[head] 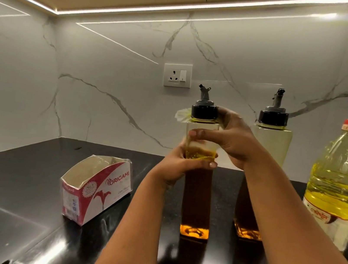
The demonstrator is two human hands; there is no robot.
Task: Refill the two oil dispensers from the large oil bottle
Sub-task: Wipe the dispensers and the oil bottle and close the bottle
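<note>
Near dispenser (200, 159): upright on counter (11, 186), capped, oil low.
Left hand (176, 166): fingers wrapped round its body.
Right hand (233, 139): fingers curled round its neck.
Far dispenser (268, 147): capped, unfilled.
Oil bottle (338, 180): sealed, far right; no pouring begun.

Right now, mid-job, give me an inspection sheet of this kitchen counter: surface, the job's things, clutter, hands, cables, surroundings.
Surface: black glossy countertop, reflecting the lights.
Job's things: left dispenser stands on the counter, black cap on, oil low at its base. Right dispenser stands capped, oil low. Large oil bottle stands at right, red cap on, mostly full.
Clutter: opened tissue box, left of the dispensers; it looks empty.
Hands: left hand grips the left dispenser's body; right hand holds its shoulder near the cap.
Cables: nothing seen.
Surroundings: marble-look backsplash, wall socket with nothing plugged in, light strip under the cabinets.
</note>
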